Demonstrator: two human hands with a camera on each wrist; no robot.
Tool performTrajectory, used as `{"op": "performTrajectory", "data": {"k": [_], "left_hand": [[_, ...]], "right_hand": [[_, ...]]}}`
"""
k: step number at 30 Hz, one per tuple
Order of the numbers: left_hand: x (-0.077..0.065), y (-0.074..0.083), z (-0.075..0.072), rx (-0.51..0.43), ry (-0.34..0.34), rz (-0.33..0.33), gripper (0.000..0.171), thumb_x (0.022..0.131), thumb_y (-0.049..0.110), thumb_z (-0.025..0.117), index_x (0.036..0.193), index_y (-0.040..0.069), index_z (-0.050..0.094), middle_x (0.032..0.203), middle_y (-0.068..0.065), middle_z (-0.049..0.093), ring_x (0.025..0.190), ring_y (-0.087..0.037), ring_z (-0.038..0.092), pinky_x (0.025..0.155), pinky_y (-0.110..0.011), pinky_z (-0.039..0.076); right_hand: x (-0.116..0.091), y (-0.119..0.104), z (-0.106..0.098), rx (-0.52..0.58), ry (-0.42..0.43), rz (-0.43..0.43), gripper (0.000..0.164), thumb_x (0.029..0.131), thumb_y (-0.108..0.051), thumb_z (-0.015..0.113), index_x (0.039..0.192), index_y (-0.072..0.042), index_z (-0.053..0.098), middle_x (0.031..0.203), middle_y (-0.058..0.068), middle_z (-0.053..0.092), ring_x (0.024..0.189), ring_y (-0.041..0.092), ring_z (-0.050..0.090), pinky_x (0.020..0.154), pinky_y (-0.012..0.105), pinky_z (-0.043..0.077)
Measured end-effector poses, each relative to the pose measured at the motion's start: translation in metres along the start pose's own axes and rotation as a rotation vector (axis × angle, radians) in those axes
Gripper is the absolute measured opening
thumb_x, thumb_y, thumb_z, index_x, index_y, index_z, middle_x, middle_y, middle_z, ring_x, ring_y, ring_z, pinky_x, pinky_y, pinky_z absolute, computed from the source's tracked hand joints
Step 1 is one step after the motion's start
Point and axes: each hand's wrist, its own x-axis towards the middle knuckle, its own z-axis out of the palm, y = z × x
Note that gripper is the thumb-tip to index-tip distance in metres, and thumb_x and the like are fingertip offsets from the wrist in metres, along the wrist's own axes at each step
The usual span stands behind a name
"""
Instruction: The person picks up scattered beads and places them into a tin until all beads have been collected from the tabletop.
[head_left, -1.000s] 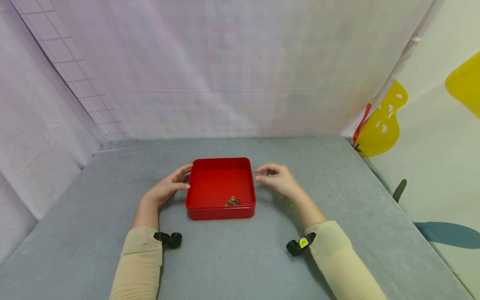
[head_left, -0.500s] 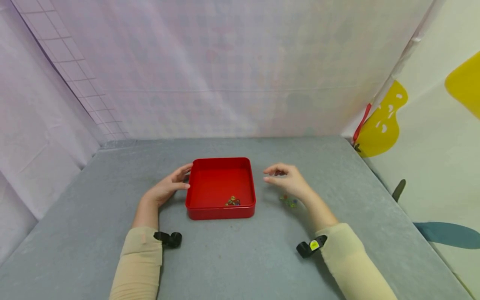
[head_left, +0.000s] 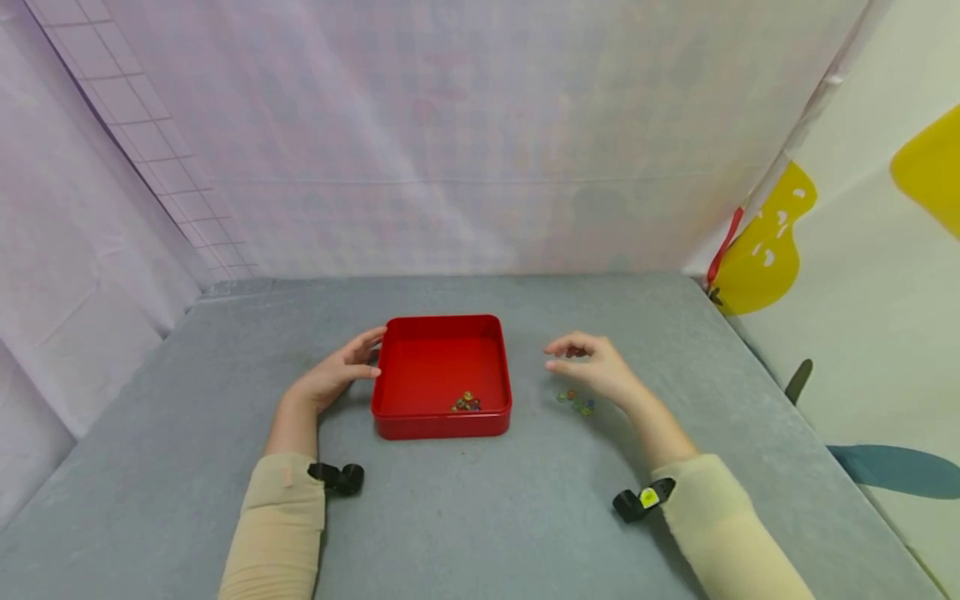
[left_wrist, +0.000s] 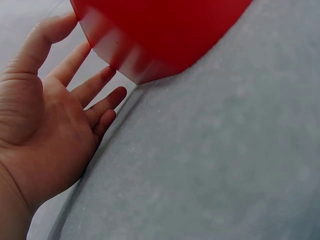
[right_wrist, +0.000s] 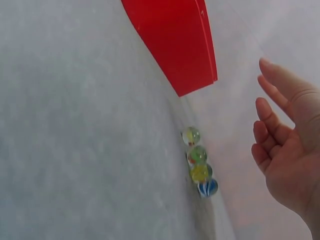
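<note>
- The red box is placed upright and open-topped on the grey table.
- The hands are held well apart, on opposite sides of the box.
- The box's left wall is touched by the thumb and some fingertips of the left hand, whose fingers are spread.
- The right hand is raised to the right of the box, its fingers loosely bent and its thumb parted from them.
- Small marbles are gathered inside the box, by its near right corner.
- Loose glass marbles are clustered right of the box.
</note>
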Motion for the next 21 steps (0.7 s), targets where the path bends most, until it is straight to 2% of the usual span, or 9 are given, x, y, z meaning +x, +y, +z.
{"op": "performTrajectory", "data": {"k": [7,12,15,21], "left_hand": [[0.000,0.001,0.001,-0.001,0.008,-0.008,0.069,0.093,0.002,0.055,0.152,0.008,0.020,0.157,-0.014,0.016,0.140,-0.036,0.015,0.106,-0.059,0.019],[0.000,0.001,0.002,-0.010,0.011,-0.017,0.069,0.093,0.001,0.055,0.153,0.010,0.021,0.157,-0.013,0.017,0.140,-0.036,0.016,0.106,-0.059,0.018],[0.001,0.002,0.002,-0.015,0.012,-0.021,0.070,0.093,0.001,0.056,0.153,0.010,0.021,0.157,-0.012,0.017,0.140,-0.035,0.017,0.106,-0.060,0.017],[0.001,0.001,0.001,-0.015,0.014,-0.021,0.070,0.093,0.001,0.056,0.153,0.010,0.021,0.157,-0.012,0.017,0.140,-0.035,0.016,0.107,-0.060,0.016]], "right_hand": [[-0.007,0.001,-0.008,0.013,-0.032,-0.010,0.023,0.083,-0.005,0.073,0.105,0.003,0.069,0.103,0.021,0.064,0.095,0.035,0.052,0.086,0.045,0.039],[-0.010,0.013,-0.013,-0.008,-0.036,-0.046,0.022,0.083,-0.006,0.074,0.103,0.000,0.070,0.101,0.019,0.065,0.092,0.023,0.054,0.084,0.037,0.041],[-0.013,0.014,-0.016,-0.015,-0.039,-0.056,0.022,0.082,-0.003,0.073,0.104,0.002,0.070,0.101,0.021,0.065,0.092,0.027,0.055,0.083,0.034,0.042],[-0.022,-0.006,-0.023,-0.025,-0.080,-0.040,0.023,0.083,0.002,0.069,0.105,0.009,0.066,0.104,0.028,0.062,0.095,0.040,0.053,0.084,0.039,0.042]]}}
